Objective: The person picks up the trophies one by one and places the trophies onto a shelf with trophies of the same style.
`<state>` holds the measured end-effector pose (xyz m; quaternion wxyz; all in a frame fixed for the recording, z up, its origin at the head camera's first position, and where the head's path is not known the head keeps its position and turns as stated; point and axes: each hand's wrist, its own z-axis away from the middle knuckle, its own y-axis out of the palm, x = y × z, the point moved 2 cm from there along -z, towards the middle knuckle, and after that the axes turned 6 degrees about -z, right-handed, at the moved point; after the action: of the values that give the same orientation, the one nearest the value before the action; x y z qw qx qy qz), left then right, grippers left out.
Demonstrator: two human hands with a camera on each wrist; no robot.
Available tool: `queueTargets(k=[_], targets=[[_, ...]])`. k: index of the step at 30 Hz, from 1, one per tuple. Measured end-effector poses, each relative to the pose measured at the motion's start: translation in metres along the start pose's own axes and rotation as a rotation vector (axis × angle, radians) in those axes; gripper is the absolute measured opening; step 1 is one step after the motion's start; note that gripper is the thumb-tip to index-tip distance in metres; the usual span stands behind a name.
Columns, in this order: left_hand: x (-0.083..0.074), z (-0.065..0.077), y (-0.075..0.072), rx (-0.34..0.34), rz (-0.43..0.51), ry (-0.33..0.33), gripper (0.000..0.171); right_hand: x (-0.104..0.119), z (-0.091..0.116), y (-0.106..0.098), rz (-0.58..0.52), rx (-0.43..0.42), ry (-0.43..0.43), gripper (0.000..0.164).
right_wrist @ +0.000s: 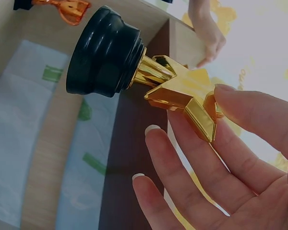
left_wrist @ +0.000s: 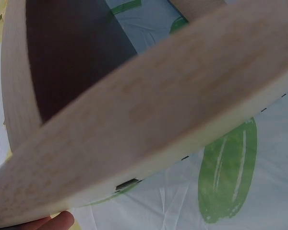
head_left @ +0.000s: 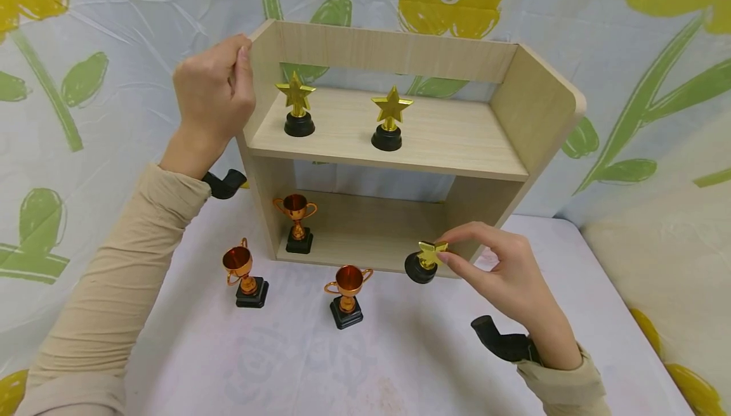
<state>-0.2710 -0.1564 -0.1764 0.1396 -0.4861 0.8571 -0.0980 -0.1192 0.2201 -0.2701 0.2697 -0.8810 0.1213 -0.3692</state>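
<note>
A gold star trophy (head_left: pixel 432 252) is in the right hand (head_left: pixel 511 276)

The right hand pinches this trophy, tilted, near the right end of the lower board's (head_left: pixel 377 229) front edge. The left hand (head_left: pixel 214 83) seems to grip the left side panel (head_left: pixel 264 80), though its fingers are mostly hidden. Two similar trophies (head_left: pixel 391 108) stand on the upper board (head_left: pixel 457 127). One copper cup (head_left: pixel 296 210) stands lower left; two more cups (head_left: pixel 349 281) stand on the table (head_left: pixel 400 365), before the opening.

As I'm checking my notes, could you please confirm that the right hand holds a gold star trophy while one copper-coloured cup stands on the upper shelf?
Not quite: the head view shows the copper-coloured cup on the lower shelf, not the upper shelf; the right hand does hold a gold star trophy.
</note>
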Motion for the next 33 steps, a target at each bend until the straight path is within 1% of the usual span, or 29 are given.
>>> queueTargets(k=[9,16,33], targets=[[0.001,0.000,0.000,-0.005,-0.006,0.000,0.035,0.004,-0.003,-0.002,0.005,-0.010,-0.030,0.037],[0.001,0.000,0.001,-0.005,0.002,0.004,0.035,0.007,-0.005,-0.007,0.009,0.010,0.005,0.033],[0.001,0.000,0.001,0.002,0.002,-0.002,0.034,0.013,-0.015,-0.012,0.011,-0.006,-0.091,0.035]])
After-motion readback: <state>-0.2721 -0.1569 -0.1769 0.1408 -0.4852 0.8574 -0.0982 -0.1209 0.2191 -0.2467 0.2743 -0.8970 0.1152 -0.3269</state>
